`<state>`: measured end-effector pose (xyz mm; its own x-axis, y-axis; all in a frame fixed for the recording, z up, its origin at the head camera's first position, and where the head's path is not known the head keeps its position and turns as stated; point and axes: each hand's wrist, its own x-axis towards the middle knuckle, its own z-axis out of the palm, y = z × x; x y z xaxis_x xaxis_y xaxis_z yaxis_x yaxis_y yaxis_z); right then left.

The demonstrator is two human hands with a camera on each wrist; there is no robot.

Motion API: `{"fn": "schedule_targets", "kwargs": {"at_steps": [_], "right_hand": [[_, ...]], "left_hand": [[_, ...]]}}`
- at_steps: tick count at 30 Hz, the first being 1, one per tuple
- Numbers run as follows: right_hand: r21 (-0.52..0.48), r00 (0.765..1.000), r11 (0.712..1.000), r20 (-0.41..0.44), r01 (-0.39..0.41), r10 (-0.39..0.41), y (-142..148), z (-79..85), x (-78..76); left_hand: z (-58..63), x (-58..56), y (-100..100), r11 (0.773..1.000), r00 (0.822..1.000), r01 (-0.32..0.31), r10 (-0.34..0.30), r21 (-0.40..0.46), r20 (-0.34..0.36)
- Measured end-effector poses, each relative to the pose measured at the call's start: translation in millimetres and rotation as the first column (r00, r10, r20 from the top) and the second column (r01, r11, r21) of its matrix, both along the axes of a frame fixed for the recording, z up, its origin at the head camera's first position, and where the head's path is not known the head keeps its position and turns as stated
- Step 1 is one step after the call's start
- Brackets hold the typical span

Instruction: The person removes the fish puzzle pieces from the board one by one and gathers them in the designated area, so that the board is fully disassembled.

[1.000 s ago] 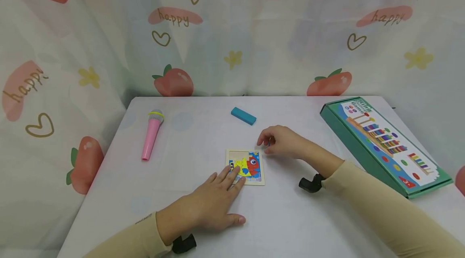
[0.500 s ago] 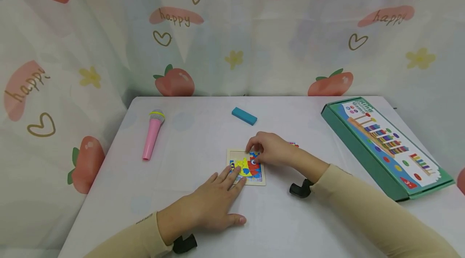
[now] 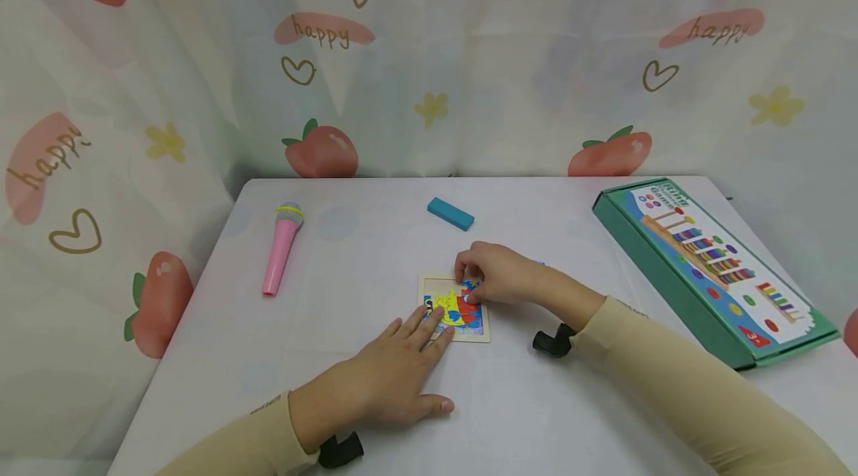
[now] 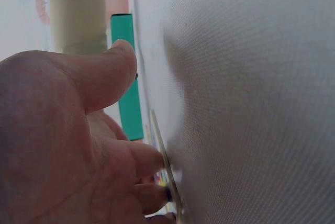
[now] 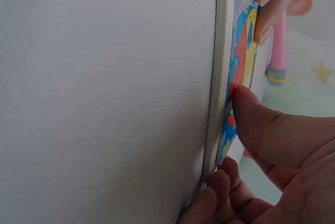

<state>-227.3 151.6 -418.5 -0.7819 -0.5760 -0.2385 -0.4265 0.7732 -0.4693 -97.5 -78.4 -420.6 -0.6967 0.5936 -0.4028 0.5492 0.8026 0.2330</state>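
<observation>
A small wooden jigsaw puzzle with a yellow, red and blue animal picture lies flat on the table. My left hand rests across its left side, fingers straight and spread, thumb out on the cloth. At the upper right of the puzzle, my right hand has curled fingers, thumb on the picture and forefinger near the far edge, about a blue-and-red puzzle piece. A narrow gap shows beside that piece in the right wrist view. Bare wood shows at the puzzle's upper left.
A blue block lies beyond the puzzle. To the left is a pink toy microphone. A green game box stands at the right, close to my right sleeve. Behind my right wrist a bit of something blue peeks out, mostly hidden.
My right hand has come left from beside the puzzle onto its upper right part; over the last half second its thumb has shifted slightly onto the picture. My left hand has stayed put.
</observation>
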Motion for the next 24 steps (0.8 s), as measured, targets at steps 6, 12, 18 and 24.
{"fn": "schedule_targets", "kwargs": {"at_steps": [6, 12, 18, 24], "right_hand": [[-0.006, 1.0, 1.0, 0.006, -0.022, 0.022, 0.4, 0.9, 0.3], [-0.047, 1.0, 0.999, 0.019, -0.017, 0.018, 1.4, 1.1, -0.2], [-0.089, 0.998, 0.995, 0.05, 0.039, -0.035, 1.9, 1.5, 1.4], [-0.108, 0.996, 0.992, 0.059, 0.067, -0.061, 1.7, 1.9, 0.9]], "left_hand": [[0.3, 0.8, 0.0, 1.0, 1.0, 0.001, -0.001, 0.007, -0.001], [1.4, 2.0, -1.0, 1.0, 1.0, -0.005, 0.004, 0.011, 0.006], [2.2, 2.1, -0.5, 1.0, 1.0, -0.006, 0.006, 0.01, 0.008], [3.1, 1.2, 0.7, 1.0, 1.0, -0.009, 0.009, 0.005, 0.009]]}}
